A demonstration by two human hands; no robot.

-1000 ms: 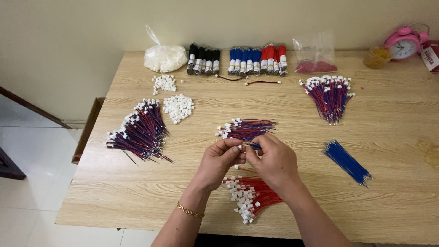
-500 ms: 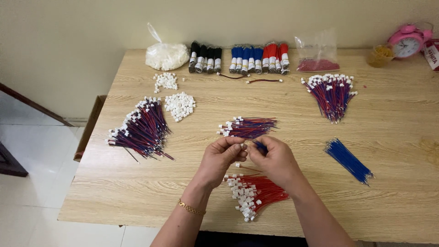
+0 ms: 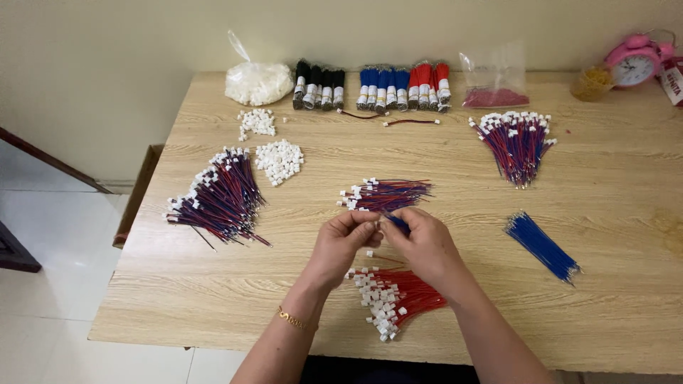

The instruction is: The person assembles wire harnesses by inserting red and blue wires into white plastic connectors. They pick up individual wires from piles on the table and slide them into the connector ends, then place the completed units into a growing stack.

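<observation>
Above the bench (image 3: pixel 605 284) middle, left hand (image 3: pixel 341 245) and right hand (image 3: pixel 423 245) meeting, fingertips pinching a blue wire (image 3: pixel 397 223) together, red wires (image 3: pixel 398 297) just below, mixed bundle (image 3: pixel 384 194) just beyond.

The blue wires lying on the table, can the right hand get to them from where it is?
Probably yes. The loose blue wires lie on the same side as the right hand, with only bare table between them. The right hand is pinching a blue wire against the left hand, so it isn't free.
</observation>
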